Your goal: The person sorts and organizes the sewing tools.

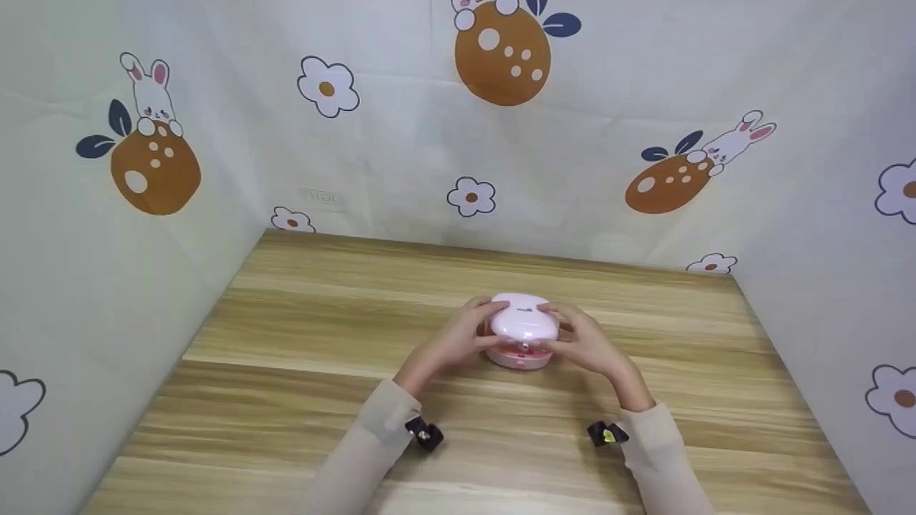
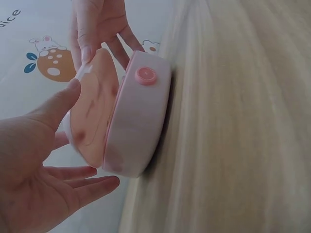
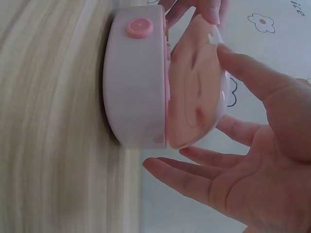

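A small rounded pink case with a glossy pale lid rests on the table. The lid is tilted partly up, its front edge above the base. Its underside is shiny and peach-coloured. On the base's front is a round pink knob. My left hand holds the lid's left side, thumb at the front edge, fingers spread behind. From the right, my right hand holds the lid the same way, its thumb also at the front edge. The case's interior is mostly hidden.
The case stands on a wood-grain table. Pale fabric walls printed with rabbits, oranges and flowers enclose the back and both sides. A small black device is strapped at each wrist, over light sleeves.
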`<state>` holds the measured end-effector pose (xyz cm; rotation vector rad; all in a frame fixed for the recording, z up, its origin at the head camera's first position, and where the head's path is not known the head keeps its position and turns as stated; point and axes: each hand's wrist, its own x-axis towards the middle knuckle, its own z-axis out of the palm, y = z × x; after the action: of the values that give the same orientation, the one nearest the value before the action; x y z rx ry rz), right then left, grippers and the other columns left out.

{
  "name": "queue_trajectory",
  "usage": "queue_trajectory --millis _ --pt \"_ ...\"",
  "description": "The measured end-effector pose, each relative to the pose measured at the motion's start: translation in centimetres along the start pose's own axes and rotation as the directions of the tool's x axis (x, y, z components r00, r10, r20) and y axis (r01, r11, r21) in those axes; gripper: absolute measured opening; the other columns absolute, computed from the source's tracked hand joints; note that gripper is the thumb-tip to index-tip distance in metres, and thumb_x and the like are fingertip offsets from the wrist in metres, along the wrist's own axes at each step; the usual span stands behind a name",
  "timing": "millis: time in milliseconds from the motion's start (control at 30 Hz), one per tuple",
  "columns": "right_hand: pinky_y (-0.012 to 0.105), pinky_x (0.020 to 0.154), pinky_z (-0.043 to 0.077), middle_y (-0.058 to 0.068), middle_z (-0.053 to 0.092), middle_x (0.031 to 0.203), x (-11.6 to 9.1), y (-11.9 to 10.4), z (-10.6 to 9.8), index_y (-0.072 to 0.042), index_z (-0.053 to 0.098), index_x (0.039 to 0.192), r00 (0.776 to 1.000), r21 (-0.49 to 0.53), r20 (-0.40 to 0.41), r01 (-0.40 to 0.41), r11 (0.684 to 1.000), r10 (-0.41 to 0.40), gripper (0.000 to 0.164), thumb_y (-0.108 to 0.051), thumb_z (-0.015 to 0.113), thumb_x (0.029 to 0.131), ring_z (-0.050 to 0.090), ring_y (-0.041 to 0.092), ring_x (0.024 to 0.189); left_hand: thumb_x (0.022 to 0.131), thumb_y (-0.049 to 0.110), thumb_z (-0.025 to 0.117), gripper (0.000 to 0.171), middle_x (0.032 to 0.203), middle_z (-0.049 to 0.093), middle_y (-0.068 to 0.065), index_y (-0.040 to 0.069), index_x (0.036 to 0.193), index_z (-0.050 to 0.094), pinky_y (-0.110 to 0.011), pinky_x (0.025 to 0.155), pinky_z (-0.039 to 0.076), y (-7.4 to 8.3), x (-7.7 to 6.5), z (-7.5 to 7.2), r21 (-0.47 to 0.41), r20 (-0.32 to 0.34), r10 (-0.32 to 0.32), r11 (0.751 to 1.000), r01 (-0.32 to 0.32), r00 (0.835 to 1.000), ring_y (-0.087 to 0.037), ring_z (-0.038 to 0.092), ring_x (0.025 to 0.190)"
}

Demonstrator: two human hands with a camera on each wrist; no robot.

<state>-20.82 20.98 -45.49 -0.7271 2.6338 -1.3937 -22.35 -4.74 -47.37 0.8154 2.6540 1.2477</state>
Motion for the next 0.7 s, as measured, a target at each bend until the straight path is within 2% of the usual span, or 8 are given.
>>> queue_trajectory --millis 333,700 --pt "0.062 0.109 0.051 0.039 0.053 0.14 0.0 0.0 1.0 0.019 0.054 0.138 0.999 -0.027 -0.045 0.003 1.0 -0.004 0.062 -0.001 0.083 0.087 0.055 0.055 0.129 0.095 0.022 0.079 0.064 0.158 0.042 -0.032 0.001 0.151 0.055 -0.06 0.124 0.036 -0.2 -0.3 0.5 0.008 -0.021 0.051 0.999 -0.051 0.998 -0.05 0.044 0.146" --pt "0.056 0.105 0.056 0.048 0.043 0.144 0.0 -0.5 1.8 0.02 0.053 0.14 0.997 -0.117 -0.069 -0.054 0.992 0.046 0.067 0.005 0.084 0.083 0.057 0.061 0.125 0.093 0.019 0.081 0.067 0.161 0.038 -0.035 -0.002 0.151 0.054 -0.059 0.126 0.033 -0.6 -0.4 0.8 -0.003 -0.017 0.049 0.999 -0.049 0.999 -0.051 0.039 0.148"
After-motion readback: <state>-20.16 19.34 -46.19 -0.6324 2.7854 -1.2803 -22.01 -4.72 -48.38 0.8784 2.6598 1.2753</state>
